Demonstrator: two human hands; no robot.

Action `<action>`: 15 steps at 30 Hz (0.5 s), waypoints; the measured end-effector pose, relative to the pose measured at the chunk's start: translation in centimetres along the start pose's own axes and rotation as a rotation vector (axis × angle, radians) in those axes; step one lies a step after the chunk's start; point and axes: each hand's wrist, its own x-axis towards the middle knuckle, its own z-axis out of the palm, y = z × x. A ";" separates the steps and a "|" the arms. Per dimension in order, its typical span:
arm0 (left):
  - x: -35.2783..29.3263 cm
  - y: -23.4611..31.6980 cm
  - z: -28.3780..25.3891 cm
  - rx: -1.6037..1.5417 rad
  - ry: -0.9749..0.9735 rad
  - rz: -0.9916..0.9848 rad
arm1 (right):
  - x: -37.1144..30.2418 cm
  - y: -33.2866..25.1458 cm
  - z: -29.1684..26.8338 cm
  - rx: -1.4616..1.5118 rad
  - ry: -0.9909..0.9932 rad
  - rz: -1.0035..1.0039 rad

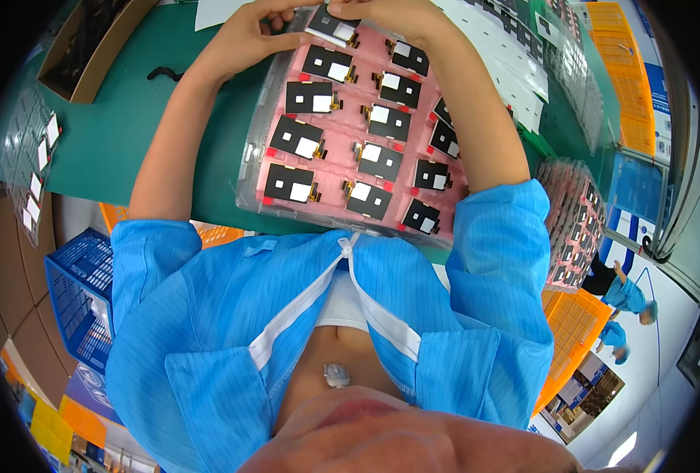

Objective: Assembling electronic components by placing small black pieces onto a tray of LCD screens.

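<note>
A clear plastic tray (249, 175) with a pink liner lies before me on the green table. Rows of flat black modules (296, 135) rest in it, each with white patches and a gold flex tail. At the tray's far left corner, the thumb and fingers of my right hand (393, 17) are closed at the upper edge of one black module (332, 28). My left hand (254, 33) is beside that same module, thumb stretched toward its left edge and fingers apart. The fingertips of both hands are partly cut off by the picture's top edge.
An open cardboard box (90, 55) and a black strip (165, 73) are on the green table (141, 94) at left. White sheets (515, 79) and clear trays lie to the right. Stacked filled trays (574, 225), orange crates (574, 335) and a blue basket (78, 292) surround me. People work far right.
</note>
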 end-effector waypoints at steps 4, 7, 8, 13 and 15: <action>-0.1 -0.3 -0.2 -0.025 -0.041 0.006 | -0.2 -0.9 0.1 -0.025 -0.007 0.044; 0.0 -0.5 0.1 -0.130 -0.051 -0.012 | -0.2 -0.8 0.1 -0.044 -0.013 0.049; 0.0 -0.5 0.2 -0.201 -0.052 -0.021 | -0.2 -0.8 0.1 -0.033 -0.014 0.048; 0.1 0.0 0.3 -0.203 -0.050 -0.029 | -0.6 -1.5 0.3 -0.057 0.002 0.066; 0.0 -0.1 0.3 -0.204 -0.051 -0.036 | -0.6 -1.6 0.4 -0.077 0.017 0.081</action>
